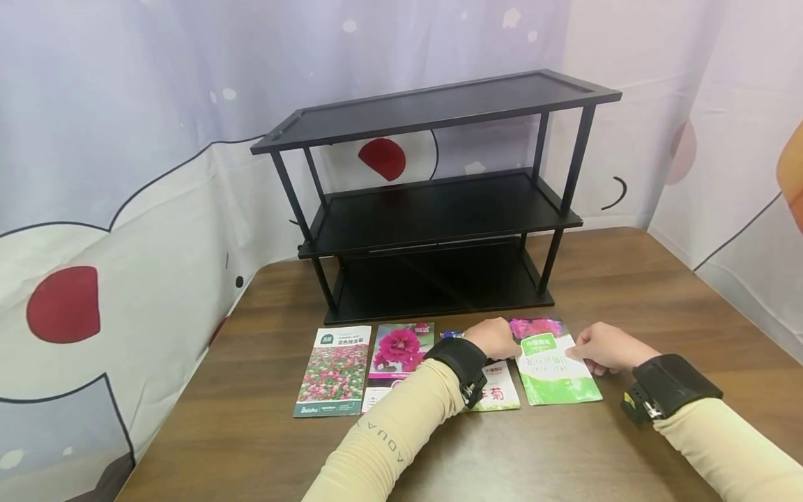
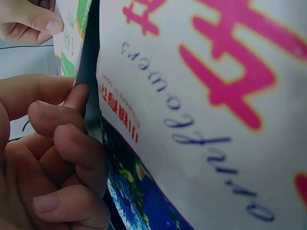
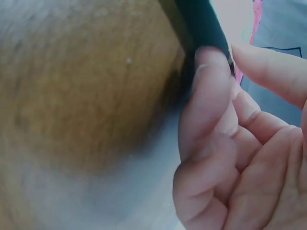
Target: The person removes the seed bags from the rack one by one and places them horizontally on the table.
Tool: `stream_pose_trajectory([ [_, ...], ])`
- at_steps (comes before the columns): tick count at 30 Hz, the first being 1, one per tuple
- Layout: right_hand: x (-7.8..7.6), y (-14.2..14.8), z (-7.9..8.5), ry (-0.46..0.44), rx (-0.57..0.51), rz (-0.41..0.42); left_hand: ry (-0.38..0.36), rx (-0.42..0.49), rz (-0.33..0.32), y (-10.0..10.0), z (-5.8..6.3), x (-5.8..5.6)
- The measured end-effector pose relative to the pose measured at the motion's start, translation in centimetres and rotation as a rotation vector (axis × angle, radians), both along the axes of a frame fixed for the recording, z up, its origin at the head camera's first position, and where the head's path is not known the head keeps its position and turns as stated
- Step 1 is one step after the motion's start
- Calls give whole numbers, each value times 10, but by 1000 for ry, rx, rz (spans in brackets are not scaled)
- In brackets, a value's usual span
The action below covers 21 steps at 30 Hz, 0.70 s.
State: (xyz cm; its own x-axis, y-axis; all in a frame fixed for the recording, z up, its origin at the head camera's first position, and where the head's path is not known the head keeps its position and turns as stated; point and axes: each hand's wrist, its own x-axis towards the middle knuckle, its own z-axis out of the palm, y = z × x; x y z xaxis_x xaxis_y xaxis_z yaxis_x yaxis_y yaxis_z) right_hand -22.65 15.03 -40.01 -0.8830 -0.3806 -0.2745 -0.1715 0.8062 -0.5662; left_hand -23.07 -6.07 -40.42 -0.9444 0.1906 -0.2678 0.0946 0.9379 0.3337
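Observation:
A green and white seed packet [image 1: 555, 380] with pink flowers at its top lies at the right end of a row of packets. My left hand [image 1: 493, 337] pinches its left edge between thumb and finger, as the left wrist view shows. At its opposite edge, my right hand [image 1: 610, 346] pinches it too; in the right wrist view the thumb and index finger meet on the packet's edge [image 3: 206, 24]. Partly hidden under my left wrist is a white seed packet [image 1: 500, 390] with pink characters and blue flowers, printed "cornflowers" in the left wrist view.
Further left lie a seed packet with a magenta bloom [image 1: 399, 348], partly covered by my left forearm, and one with a flower field [image 1: 332, 373]. Behind the row stands a black three-tier shelf [image 1: 439, 209] on the wooden table [image 1: 251, 432]. A printed curtain [image 1: 157, 90] hangs behind.

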Motion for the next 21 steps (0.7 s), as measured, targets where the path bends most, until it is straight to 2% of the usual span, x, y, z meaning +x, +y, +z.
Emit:
stream_pose_trajectory([
  [6, -4, 0, -3, 25, 50, 3, 18, -7, 15, 1, -3, -3],
  [15, -6, -2, -2, 10, 52, -18, 60, -55, -19, 3, -8, -8],
  [21, -6, -2, -3, 25, 57, -15, 63, -57, -36, 3, -9, -9],
])
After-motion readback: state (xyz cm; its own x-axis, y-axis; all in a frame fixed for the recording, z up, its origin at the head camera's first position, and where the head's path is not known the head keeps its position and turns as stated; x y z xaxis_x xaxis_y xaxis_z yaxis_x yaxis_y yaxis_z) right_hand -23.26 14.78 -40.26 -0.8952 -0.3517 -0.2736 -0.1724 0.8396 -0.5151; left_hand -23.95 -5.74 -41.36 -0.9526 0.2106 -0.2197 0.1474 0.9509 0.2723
